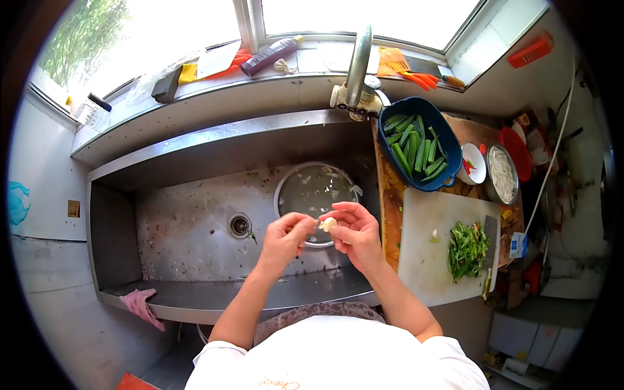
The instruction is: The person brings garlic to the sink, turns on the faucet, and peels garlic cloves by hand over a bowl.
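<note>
My right hand (357, 235) pinches a pale peeled-looking garlic clove (328, 224) between thumb and fingers, above the sink. Close beside it, my left hand (290, 239) has thumb and forefinger pressed together near the clove; any scrap of skin in that pinch is too small to make out. Below both hands stands a round metal basin (279, 196) of water with pale peelings floating in it. Another garlic clove (435, 236) lies on the white cutting board (419, 266) to the right, beside a pile of chopped greens (468, 252) and a knife (490, 244).
The steel sink (188, 211) has a drain (240, 225) and scattered scraps. A faucet (359, 68) rises behind. Right of it are a blue basket (398, 168) of green vegetable pieces, a white bowl (478, 170) and a bowl of pale shreds (502, 175). A pink cloth (140, 305) hangs front left.
</note>
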Available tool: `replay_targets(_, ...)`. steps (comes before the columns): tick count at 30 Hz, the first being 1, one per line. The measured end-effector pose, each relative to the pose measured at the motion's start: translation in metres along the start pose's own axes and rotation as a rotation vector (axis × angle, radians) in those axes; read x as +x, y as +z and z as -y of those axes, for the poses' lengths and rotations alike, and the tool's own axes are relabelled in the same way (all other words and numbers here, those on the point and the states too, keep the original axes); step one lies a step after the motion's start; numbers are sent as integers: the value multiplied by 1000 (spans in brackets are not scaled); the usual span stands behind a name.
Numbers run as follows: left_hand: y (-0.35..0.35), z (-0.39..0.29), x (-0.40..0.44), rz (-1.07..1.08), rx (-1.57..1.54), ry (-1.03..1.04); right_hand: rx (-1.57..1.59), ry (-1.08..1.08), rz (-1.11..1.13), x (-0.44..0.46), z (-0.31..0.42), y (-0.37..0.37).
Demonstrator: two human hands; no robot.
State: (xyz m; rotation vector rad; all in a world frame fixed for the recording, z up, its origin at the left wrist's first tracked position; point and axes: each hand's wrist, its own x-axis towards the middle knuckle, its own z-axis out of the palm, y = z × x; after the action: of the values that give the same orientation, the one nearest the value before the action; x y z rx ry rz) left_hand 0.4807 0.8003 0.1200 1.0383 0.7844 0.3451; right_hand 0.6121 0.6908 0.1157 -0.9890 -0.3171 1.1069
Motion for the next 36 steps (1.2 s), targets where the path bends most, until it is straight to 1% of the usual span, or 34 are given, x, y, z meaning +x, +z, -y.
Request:
replay_targets(3, 4, 5, 6, 7, 108, 76, -135, -38, -16, 10, -7, -1)
replay_targets(4, 2, 9, 11, -19, 152, 136, -179, -53, -21, 13, -9, -1)
replay_targets(7, -4, 12, 23, -44, 292, 314, -120, 19, -9, 21, -9, -3)
replay_targets(10, -7, 0, 26, -94, 60, 138, -73, 85, -19, 29, -7, 0)
replay_targets(13, -21, -4, 33, -226, 28, 81, 14, 131, -33, 36, -7, 2)
replay_targets(14, -32, 6, 39, -240, 169, 147, 10, 133, -26, 38, -8, 1)
replay_targets(17, -33, 5, 40, -219, 499, 348, -14, 134, -10, 46, -13, 2)
replay_targets(20, -29, -3, 40, -36, 449, 333, -57, 147, 3, 55, -19, 1)
replay_targets(23, -33, 19, 56, -95, 443, 468, -107, 178, 25, 62, -23, 1)
replay_targets(26, -37, 18, 64, -84, 496, 448, -180, 199, 43, 72, -27, 1)
replay_targets(29, -45, 29, 76, -105, 455, 483, -206, 228, 57, 85, -31, 0)
replay_targets(32, -57, 32, 82, -133, 333, 306, -160, 289, 23, 100, -40, -2)
replay_targets(34, -66, 39, 89, -198, 303, 199, -87, 359, -13, 113, -57, -14)
replay_targets(36, -77, 53, 97, -264, 272, 84, -132, 492, -136, 126, -86, -39)
